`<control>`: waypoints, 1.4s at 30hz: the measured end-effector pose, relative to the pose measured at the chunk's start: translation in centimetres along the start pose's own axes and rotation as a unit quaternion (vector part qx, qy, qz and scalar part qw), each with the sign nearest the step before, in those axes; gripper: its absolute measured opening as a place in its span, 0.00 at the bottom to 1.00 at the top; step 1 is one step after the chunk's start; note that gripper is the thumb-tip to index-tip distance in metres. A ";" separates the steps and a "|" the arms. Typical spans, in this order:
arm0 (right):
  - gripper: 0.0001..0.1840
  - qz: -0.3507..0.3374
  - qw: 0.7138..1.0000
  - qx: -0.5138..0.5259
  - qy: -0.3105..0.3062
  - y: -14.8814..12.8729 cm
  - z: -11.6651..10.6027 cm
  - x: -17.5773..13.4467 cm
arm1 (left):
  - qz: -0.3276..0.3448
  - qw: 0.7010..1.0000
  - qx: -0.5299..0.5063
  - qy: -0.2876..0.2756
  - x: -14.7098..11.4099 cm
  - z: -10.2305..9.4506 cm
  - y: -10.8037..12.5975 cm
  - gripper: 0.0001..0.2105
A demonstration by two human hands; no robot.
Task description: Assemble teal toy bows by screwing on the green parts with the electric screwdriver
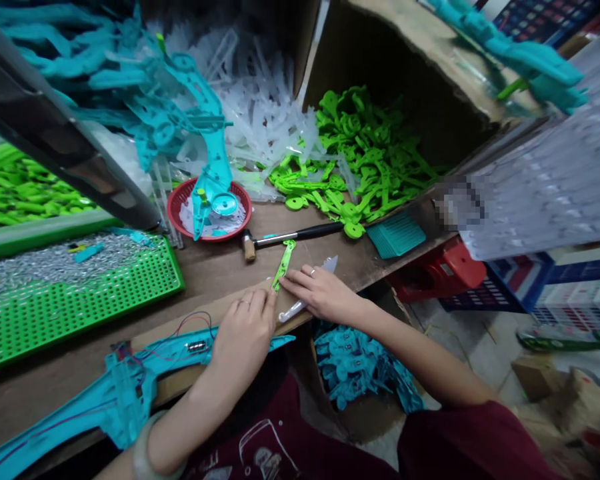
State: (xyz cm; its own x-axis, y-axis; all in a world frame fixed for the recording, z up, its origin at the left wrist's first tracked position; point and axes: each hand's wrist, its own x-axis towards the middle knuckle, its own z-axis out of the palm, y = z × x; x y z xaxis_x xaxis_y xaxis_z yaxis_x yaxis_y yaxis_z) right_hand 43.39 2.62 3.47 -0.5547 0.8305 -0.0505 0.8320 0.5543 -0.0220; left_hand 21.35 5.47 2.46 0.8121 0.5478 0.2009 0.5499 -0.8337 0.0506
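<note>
I judge green strip (283, 263) light, stiff; hold by edges. Left hand (246, 323), right hand (324, 292) at near end; can't tell if gripping.

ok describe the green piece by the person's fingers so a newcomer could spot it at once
On the brown workbench, find the black-handled hammer. Between it and the person's left hand and right hand lies a slim, bright green piece. Unlike the parts tangled in the green heap beyond the hammer, this one lies singly.
</note>
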 end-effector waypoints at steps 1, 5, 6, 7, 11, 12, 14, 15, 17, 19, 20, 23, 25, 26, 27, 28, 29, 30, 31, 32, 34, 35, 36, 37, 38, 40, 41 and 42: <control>0.24 0.003 1.000 0.003 -0.005 -0.1 -0.1 0.2 | 0.002 1.000 0.000 0.008 -0.1 0.0 0.0 0.15; 0.20 0.004 1.000 -0.011 -0.015 0.1 -0.2 1.0 | 0.002 1.000 -0.009 -0.008 0.6 -0.6 -0.3 0.13; 0.18 -0.006 1.000 -0.021 -0.010 0.3 -0.2 1.0 | 0.003 1.000 -0.012 -0.024 0.8 -0.9 -0.3 0.12; 0.17 -0.013 0.999 -0.032 0.007 0.4 -0.4 0.9 | 0.005 0.999 -0.014 -0.037 1.0 -1.2 -0.4 0.12; 0.17 0.072 0.966 -0.048 0.245 0.4 -2.2 -1.2 | 0.029 0.999 -0.017 0.003 -0.8 -2.9 -1.1 0.17; 0.18 0.130 0.939 -0.032 0.318 0.2 -2.8 -1.9 | 0.038 0.999 -0.020 0.023 -1.8 -3.3 -1.4 0.19; 0.19 0.242 0.884 0.036 0.398 0.2 -3.9 -3.0 | 0.060 0.997 -0.028 0.046 -3.9 -3.8 -2.0 0.21; 0.19 0.288 0.867 0.084 0.399 0.3 -4.2 -3.3 | 0.072 0.996 -0.033 0.049 -4.8 -3.9 -2.2 0.22; 0.17 0.348 0.851 0.192 0.344 0.8 -4.1 -3.4 | 0.092 0.994 -0.038 0.051 -6.2 -3.7 -2.6 0.21; 0.15 0.383 0.835 0.292 0.265 1.3 -3.5 -3.1 | 0.101 0.993 -0.038 0.057 -6.9 -3.1 -2.8 0.20; 0.15 0.399 0.820 0.335 0.239 1.4 -3.1 -3.0 | 0.101 0.992 -0.039 0.058 -6.9 -2.8 -2.8 0.20; 0.18 0.409 0.748 0.469 0.230 0.0 -2.7 -2.8 | 0.086 0.993 -0.048 0.060 -6.7 -2.2 -2.8 0.20; 0.20 0.379 0.677 0.589 0.228 -2.1 -2.9 -2.4 | 0.076 0.993 -0.063 0.062 -6.4 -2.1 -2.8 0.19; 0.20 0.360 0.635 0.648 0.214 -3.3 -2.8 -2.0 | 0.073 0.992 -0.075 0.066 -6.4 -2.1 -2.8 0.17; 0.21 0.346 0.595 0.699 0.193 -4.4 -2.6 -1.5 | 0.071 0.991 -0.089 0.069 -6.3 -2.1 -2.8 0.16; 0.21 0.338 0.560 0.736 0.173 -5.3 -2.3 -0.8 | 0.065 0.990 -0.103 0.070 -6.3 -2.0 -2.9 0.15; 0.21 0.335 0.534 0.760 0.158 -5.9 -1.7 -0.1 | 0.057 0.989 -0.117 0.071 -6.2 -2.0 -2.9 0.14; 0.21 0.335 0.517 0.774 0.148 -6.3 -1.1 0.6 | 0.048 0.988 -0.129 0.072 -6.2 -1.9 -3.0 0.13; 0.21 0.338 0.507 0.780 0.142 -6.4 -0.4 1.3 | 0.040 0.987 -0.140 0.070 -6.1 -1.9 -3.0 0.12; 0.22 0.341 0.500 0.784 0.138 -6.3 0.2 1.8 | 0.036 0.986 -0.147 0.069 -6.0 -1.8 -3.0 0.12; 0.22 0.351 0.494 0.784 0.136 -5.7 1.1 2.3 | 0.038 0.985 -0.158 0.064 -5.9 -1.7 -3.1 0.11; 0.22 0.356 0.492 0.783 0.135 -5.4 1.3 2.4 | 0.042 0.984 -0.162 0.060 -5.8 -1.6 -3.1 0.11; 0.22 0.361 0.492 0.780 0.134 -5.2 1.4 2.4 | 0.044 0.984 -0.164 0.056 -5.8 -1.6 -3.1 0.11; 0.22 0.365 0.496 0.777 0.131 -5.1 1.4 2.3 | 0.045 0.984 -0.165 0.051 -5.7 -1.6 -3.1 0.11; 0.22 0.366 0.501 0.774 0.125 -5.1 1.3 2.2 | 0.046 0.984 -0.165 0.047 -5.5 -1.7 -3.1 0.10; 0.22 0.367 0.512 0.768 0.119 -5.5 1.2 2.0 | 0.050 0.985 -0.157 0.043 -5.3 -1.9 -3.0 0.10; 0.22 0.369 0.513 0.765 0.122 -5.7 1.1 2.0 | 0.053 0.986 -0.151 0.044 -5.2 -2.0 -3.0 0.10; 0.21 0.375 0.510 0.763 0.131 -6.0 1.2 1.9 | 0.056 0.987 -0.145 0.047 -5.0 -2.1 -2.9 0.09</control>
State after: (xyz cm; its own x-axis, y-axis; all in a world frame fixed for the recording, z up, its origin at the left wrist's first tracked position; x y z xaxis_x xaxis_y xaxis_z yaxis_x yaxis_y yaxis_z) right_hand 37.34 0.84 2.35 0.1096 0.8682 -0.4840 -0.2603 -0.4449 -0.8569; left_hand 15.26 5.00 3.37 0.8358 0.4529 0.3102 0.3673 -0.8813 0.2972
